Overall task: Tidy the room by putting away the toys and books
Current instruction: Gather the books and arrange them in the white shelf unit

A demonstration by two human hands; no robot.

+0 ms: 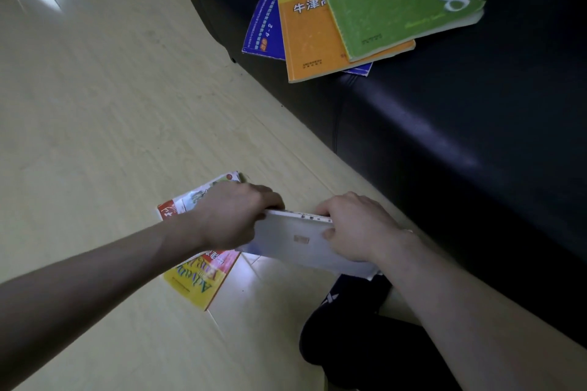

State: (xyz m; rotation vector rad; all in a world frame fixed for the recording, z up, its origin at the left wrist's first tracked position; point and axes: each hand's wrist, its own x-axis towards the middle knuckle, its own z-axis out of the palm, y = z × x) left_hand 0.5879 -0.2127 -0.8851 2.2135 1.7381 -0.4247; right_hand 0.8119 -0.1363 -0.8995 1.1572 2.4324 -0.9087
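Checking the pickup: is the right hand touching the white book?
Touching. The head view shows the right hand gripping the white book, thumb on its cover, fingers curled over its top edge.

Dim, flat indoor light with a yellow-green cast. Bright streak at top left on the floor (95,89), smeared by motion blur. Soft sheen runs along the edge of the black sofa (460,143). White book (301,241) is overexposed and throws a pale glow on the boards below it. Wide-angle bend at the edges; forearms loom large. Overall softness; small print is unreadable.
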